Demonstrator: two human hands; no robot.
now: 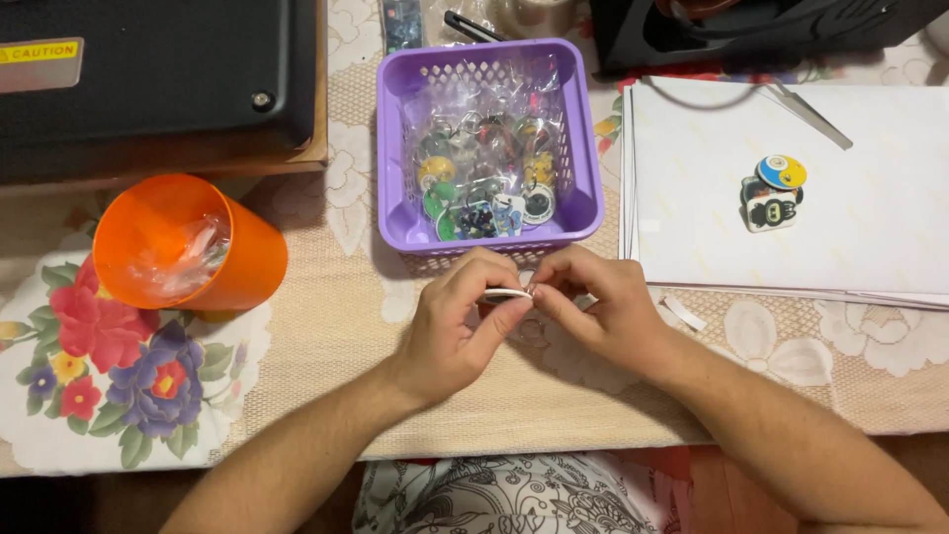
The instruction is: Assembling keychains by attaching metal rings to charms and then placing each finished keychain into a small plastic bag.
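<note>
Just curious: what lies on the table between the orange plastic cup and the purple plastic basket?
Nothing; in the head view only bare floral lace tablecloth separates orange plastic cup from purple plastic basket.

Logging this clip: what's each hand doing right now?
Left hand: closed, pinching one end of a small flat white piece.
Right hand: closed, pinching the other end of the same piece.

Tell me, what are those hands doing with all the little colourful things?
A person sits at a table and pinches a small flat white piece between both hands. The left hand grips one end, and the right hand works at the other with its fingertips. Just beyond the hands stands a purple basket full of small bagged charms. An orange cup with clear plastic in it lies tipped to the left. On the right, a few more charms rest on a stack of white sheets.
</note>
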